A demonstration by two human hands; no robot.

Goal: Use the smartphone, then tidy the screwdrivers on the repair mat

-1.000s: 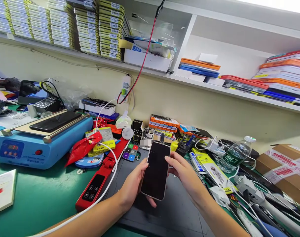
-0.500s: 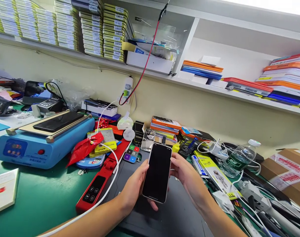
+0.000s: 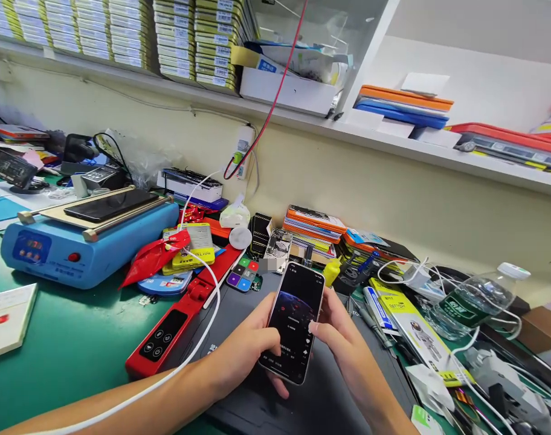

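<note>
Shifted in from the edge of the phone (image 3: 296, 311), the thumb of the left hand (image 3: 246, 344) now lies over the lower screen. Both hands curl half closed around its long sides, the thumb of the right hand (image 3: 342, 333) at the rim; likely light, stiff, slick and fragile, it is best held there. It sits above the dark mat (image 3: 323, 394), near the red tool (image 3: 167, 332).

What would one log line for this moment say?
left hand: holding phone, thumb over screen | right hand: holding phone | screen: lit
</note>
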